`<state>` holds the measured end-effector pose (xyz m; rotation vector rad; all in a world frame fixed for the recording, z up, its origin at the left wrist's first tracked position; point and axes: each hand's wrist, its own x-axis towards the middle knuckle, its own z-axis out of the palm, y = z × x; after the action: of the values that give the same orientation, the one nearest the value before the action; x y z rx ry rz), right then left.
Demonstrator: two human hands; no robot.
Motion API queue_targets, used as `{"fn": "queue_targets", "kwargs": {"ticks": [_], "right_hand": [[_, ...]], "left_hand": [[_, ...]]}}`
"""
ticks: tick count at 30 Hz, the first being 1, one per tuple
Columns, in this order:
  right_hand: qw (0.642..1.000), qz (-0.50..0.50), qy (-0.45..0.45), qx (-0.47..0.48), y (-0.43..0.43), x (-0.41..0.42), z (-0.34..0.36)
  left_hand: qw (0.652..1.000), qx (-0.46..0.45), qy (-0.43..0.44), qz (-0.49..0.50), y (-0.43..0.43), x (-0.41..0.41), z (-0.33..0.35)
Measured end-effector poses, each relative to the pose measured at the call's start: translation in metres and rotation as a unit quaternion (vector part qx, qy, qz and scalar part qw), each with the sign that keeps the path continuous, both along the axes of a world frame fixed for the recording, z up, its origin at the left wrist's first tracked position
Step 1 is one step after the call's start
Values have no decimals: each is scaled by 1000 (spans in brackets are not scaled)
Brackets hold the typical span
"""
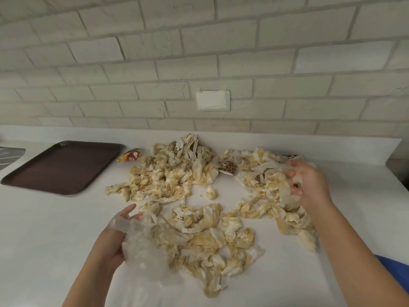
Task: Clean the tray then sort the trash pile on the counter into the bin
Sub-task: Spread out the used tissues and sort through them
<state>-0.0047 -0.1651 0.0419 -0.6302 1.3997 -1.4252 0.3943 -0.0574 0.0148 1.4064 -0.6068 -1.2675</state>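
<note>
A: Left hand (115, 238)?
B: Low, left of centre. Fingers curled round a crumpled wad of clear plastic film (141, 251), index finger sticking out toward the napkins. The film sits at the near-left edge of the trash pile (177, 180).
A: Right hand (309, 185)?
B: Over the right-hand clump, fingers bent, pinching a pale scrap (284, 192) raised off the napkins. It's blurred, can't tell if the scrap is tissue or plastic.
A: The pile itself?
B: Crumpled napkins with yellow-brown stains, spread over the middle and right of the white counter (44, 224) in three loose clumps: back, near, right. A leopard-print wrapper (228, 167) lies between the back and right clumps. A small red-and-yellow packet (131, 155) is just beside the back clump's left edge.
A: Tray?
B: Dark brown tray (62, 167), flat on the counter at the left, near the packet, well apart from both hands.
A: Background?
B: Pale brick-tile wall (155, 52) behind the counter, with a white cover plate (212, 100) on it above the pile. Blue fabric (394, 271) at the lower right edge, by the right forearm
</note>
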Motion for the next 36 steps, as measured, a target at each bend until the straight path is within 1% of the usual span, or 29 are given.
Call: {"fn": "queue_targets", "kwargs": {"ticks": [1, 2, 3, 4, 6, 7, 8, 9, 12, 13, 16, 17, 18, 19, 21, 22, 23, 24, 26, 29, 30, 31, 33, 34, 36], "right_hand": [[993, 1, 112, 36, -8, 5, -2], [971, 23, 228, 72, -15, 11, -8], [935, 62, 331, 111, -17, 19, -14], [892, 109, 412, 149, -18, 26, -22], [798, 152, 546, 205, -17, 42, -36], [758, 149, 596, 219, -16, 50, -41], [731, 143, 629, 224, -15, 57, -45], [712, 141, 650, 225, -11, 64, -44], [683, 171, 676, 217, -4, 83, -45], [679, 187, 676, 215, 1, 87, -42], [696, 242, 645, 203, 7, 109, -38], [695, 262, 638, 202, 8, 119, -36], [694, 275, 635, 200, 10, 130, -33], [693, 279, 634, 200, 12, 142, -30], [701, 254, 634, 205, 14, 165, -23], [705, 232, 638, 204, 14, 177, -18], [706, 216, 645, 195, 14, 187, -14], [709, 204, 649, 185, 15, 197, -10], [714, 213, 643, 178, 17, 212, -7], [729, 238, 609, 201, 23, 224, -13], [736, 235, 600, 207, 25, 226, -16], [743, 227, 594, 209, 28, 226, -18], [759, 204, 584, 203, 35, 227, -21], [771, 189, 577, 193, 40, 228, -21], [805, 141, 553, 162, 51, 228, -19]], "left_hand": [[1000, -10, -12, -12, -3, 6, -1], [999, 0, -36, -12, -5, 13, -1], [999, 7, -47, -16, -8, 22, -1], [998, 17, -60, -17, -12, 31, -4], [996, 24, -83, -30, -17, 43, -4], [994, 27, -99, -35, -20, 46, -1], [991, 26, -119, -47, -23, 49, -1], [988, 29, -141, -58, -27, 51, -2], [969, 37, -224, -100, -37, 61, 0], [960, 32, -256, -111, -42, 63, 2], [940, 3, -326, -106, -67, 84, 7], [929, 1, -352, -111, -78, 91, 7], [910, 6, -392, -132, -91, 96, 7], [880, 12, -444, -167, -105, 99, 7], [803, 23, -547, -234, -132, 98, 7], [771, 29, -585, -251, -143, 96, 7], [749, 37, -606, -264, -154, 94, 6], [736, 49, -614, -280, -162, 93, 4], [707, 67, -630, -315, -173, 91, -4], [653, 58, -675, -340, -177, 86, -19], [641, 50, -684, -344, -175, 85, -23], [636, 41, -689, -344, -171, 84, -25], [645, 25, -688, -332, -163, 88, -27], [660, 19, -682, -315, -157, 91, -26], [701, -1, -660, -271, -146, 93, -19]]}}
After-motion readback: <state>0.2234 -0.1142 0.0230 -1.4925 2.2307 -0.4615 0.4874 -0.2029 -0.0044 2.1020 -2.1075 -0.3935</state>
